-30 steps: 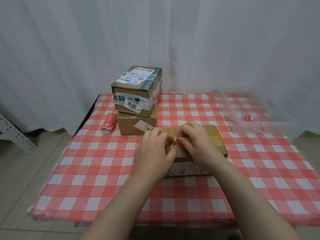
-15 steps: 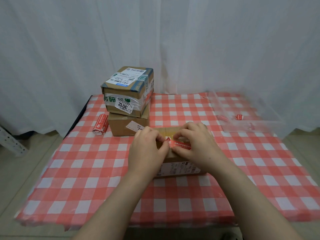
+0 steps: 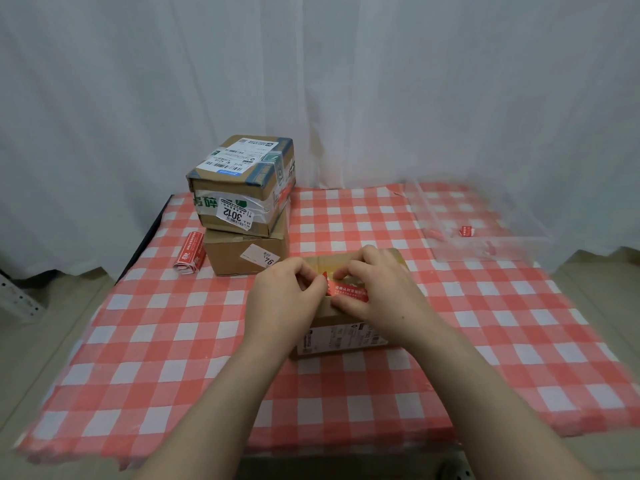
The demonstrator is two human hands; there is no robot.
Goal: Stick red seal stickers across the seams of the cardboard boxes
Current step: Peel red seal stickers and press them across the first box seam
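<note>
The near half of the tabletop (image 3: 166,368) lies open from left edge to right edge, crossed only by the two forearms. At the middle a cardboard box (image 3: 341,339) blocks the way. The left hand (image 3: 284,299) and right hand (image 3: 384,292) sit over its top, both pinching a red sticker (image 3: 348,292). Toward the far left corner a stack of two boxes (image 3: 244,216) stands tall, with only a narrow gap to the middle box. A roll of stickers (image 3: 189,252) lies just left of the stack, near the left edge. A clear plastic tray (image 3: 502,249) fills the far right corner. Between stack and tray a wide lane runs to the far edge, where a white curtain (image 3: 329,91) closes it.
</note>
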